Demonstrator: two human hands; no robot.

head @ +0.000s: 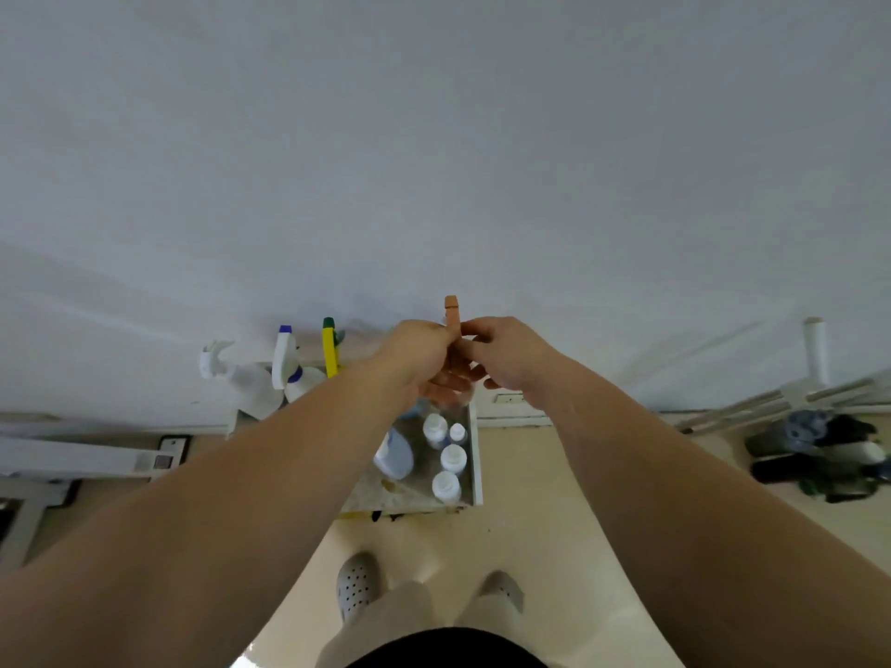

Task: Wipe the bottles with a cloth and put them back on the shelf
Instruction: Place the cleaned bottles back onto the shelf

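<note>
Both hands meet in front of the white wall above a small shelf (478, 455). My left hand (418, 351) and my right hand (508, 351) both curl round a bottle with an orange top (451, 310); only that top sticks up between them, and its body is mostly hidden. I see no cloth. On the shelf below stand several small white bottles (453, 458) and a pale blue bottle (396, 456). Left of my hands stand a white spray bottle (241, 378), one with a blue tip (284, 356) and a yellow one with a green tip (330, 351).
My feet in white perforated shoes (357, 583) stand on the cream floor in front of the shelf. A pile of dark things (819, 455) lies at the right under a white rack (815, 359). White furniture (72, 458) is at the left.
</note>
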